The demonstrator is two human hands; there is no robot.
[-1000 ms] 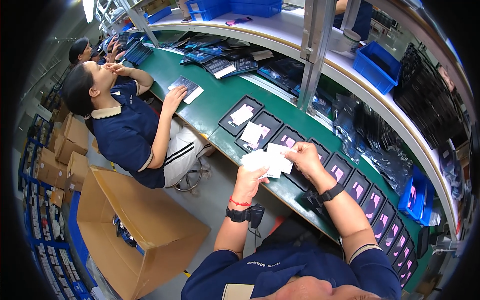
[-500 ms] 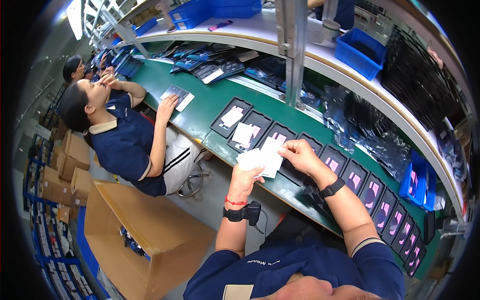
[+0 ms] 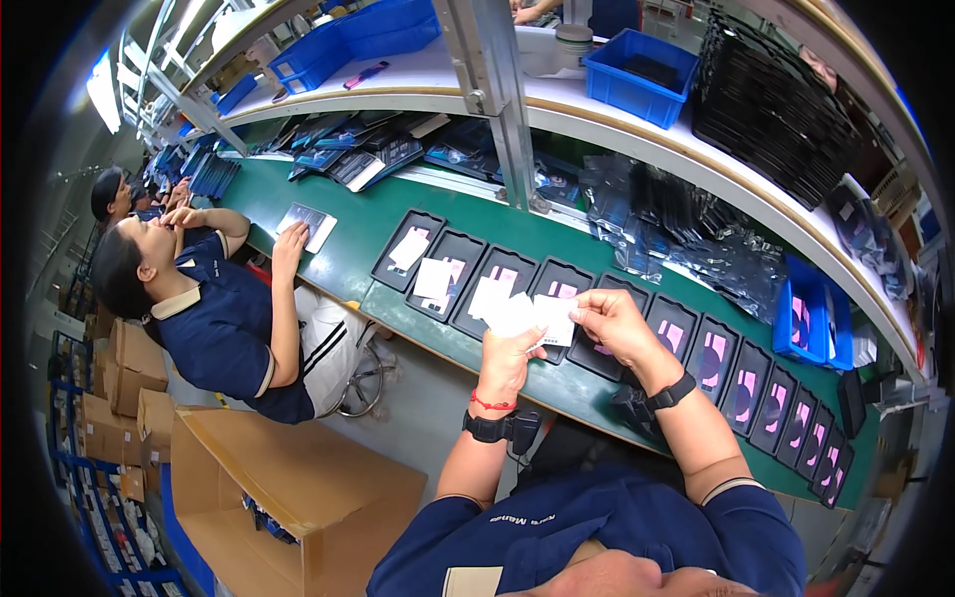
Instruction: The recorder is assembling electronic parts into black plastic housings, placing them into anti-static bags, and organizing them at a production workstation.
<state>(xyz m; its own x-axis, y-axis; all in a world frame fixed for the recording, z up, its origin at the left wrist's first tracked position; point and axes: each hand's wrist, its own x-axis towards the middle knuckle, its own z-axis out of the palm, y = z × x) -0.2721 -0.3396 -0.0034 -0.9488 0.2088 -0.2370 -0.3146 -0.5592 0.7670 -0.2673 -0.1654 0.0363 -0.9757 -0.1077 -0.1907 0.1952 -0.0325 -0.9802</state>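
My left hand (image 3: 509, 360) holds a small fan of white paper cards (image 3: 517, 312) from below, over the near edge of the green conveyor belt (image 3: 328, 261). My right hand (image 3: 613, 320) pinches the right end of the same cards. Under and beyond my hands runs a row of black trays (image 3: 453, 261) along the belt. Two trays at the left end carry a white card (image 3: 409, 249); those to the right show pink inserts (image 3: 714, 360).
A co-worker in a dark blue shirt (image 3: 214, 318) sits at my left, one hand on a tray. An open cardboard box (image 3: 288, 497) stands on the floor beside me. Blue bins (image 3: 647, 65) and stacked black trays (image 3: 786, 109) fill the upper shelf; clear bags (image 3: 696, 239) lie beyond the belt.
My hands with the cards have stayed together over the belt edge, shifting slightly. My view has tilted, bringing the shelf closer. The co-worker's hand remains on the tray.
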